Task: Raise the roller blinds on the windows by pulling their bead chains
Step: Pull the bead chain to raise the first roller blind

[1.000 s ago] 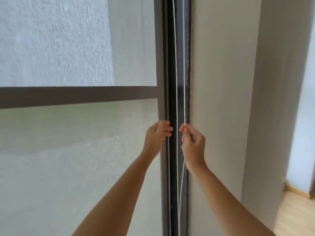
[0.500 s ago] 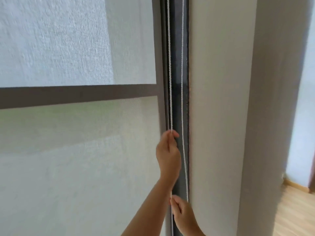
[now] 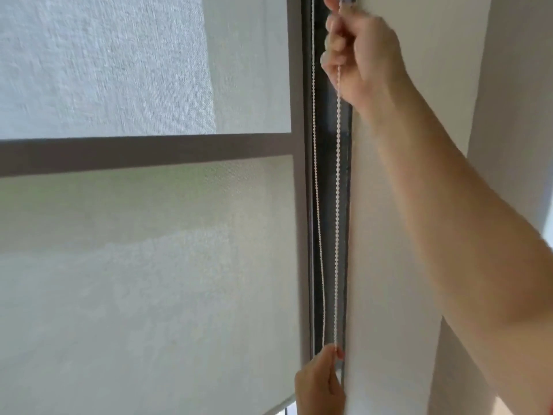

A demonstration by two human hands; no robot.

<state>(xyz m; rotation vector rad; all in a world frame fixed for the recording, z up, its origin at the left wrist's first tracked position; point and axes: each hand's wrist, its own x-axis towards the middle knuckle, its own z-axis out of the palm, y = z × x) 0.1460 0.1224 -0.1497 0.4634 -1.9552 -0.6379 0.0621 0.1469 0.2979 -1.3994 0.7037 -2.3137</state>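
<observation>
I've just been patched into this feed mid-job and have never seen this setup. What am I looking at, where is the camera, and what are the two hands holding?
There is no machine here: a person is working with bare hands, and the single picture comes from a wide-angle camera worn on their head, looking forward at a window.

The big pale textured sheet filling the left side is the roller blind. The dark horizontal bar seen through it is part of the window frame. Its curved bottom edge shows at the lower middle, so it is slightly raised.

In the dark gap between blind and wall hangs the bead chain, a loop with two white strands.

The right hand is high up, closed around the right strand. The left hand is low at the bottom edge, pinching that same strand where it ends at the fingertips. The thinner left strand hangs free.
</observation>
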